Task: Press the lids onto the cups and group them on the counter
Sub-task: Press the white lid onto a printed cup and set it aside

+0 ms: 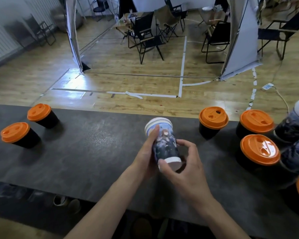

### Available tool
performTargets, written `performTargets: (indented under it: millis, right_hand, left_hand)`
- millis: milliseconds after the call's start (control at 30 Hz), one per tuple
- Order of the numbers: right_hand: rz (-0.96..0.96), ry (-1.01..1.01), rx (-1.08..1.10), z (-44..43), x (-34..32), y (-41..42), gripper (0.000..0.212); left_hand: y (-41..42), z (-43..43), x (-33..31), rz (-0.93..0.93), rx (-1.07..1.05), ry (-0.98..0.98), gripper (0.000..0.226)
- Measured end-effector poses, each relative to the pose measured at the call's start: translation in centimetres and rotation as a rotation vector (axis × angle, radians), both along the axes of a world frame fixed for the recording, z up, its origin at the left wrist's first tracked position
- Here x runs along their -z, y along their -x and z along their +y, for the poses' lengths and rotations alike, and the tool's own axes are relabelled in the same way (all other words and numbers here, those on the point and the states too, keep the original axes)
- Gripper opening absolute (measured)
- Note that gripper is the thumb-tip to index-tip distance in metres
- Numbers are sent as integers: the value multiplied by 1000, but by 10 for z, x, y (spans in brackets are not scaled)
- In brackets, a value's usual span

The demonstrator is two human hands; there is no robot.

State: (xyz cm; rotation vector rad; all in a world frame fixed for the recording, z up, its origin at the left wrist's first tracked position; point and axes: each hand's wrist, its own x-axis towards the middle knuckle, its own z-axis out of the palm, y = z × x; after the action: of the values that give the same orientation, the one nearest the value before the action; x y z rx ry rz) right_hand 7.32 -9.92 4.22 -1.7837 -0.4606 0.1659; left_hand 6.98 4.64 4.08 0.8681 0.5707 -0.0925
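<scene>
- Right now the dark worktop (pixel 97 152) has two black cups with orange lids on the left (pixel 17 135) and a bigger bunch on the right (pixel 259 152), well apart. Joining them means a long carry, and a bump could knock one off the far edge.
- Some printed cups (pixel 293 125) at the far right are cut off by the picture edge, so I cannot count them.
- Both hands hold the printed cup (pixel 165 144) tipped on its side above the middle of the worktop. If it has drink inside, it could spill.
- On the cup's side, the left hand (pixel 145 156) is curled. The right hand (pixel 186 168) pinches the near end.
- Its white lid (pixel 158 123) looks on, but I cannot tell if it is pressed tight. A loose lid could pop off.
</scene>
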Motion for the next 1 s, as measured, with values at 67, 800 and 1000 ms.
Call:
performTargets:
  millis: [67, 800, 1000]
  right_hand:
    - [-102, 88, -12, -4, 9, -3, 78]
    - [511, -184, -75, 2, 24, 1, 69]
    - [476, -267, -64, 3, 27, -1, 74]
  left_hand:
    - [-3, -1, -3, -25, -19, -69, 72]
    - [-6, 8, 6, -116, -93, -569, 93]
    - [-7, 15, -3, -183, -204, -658, 66]
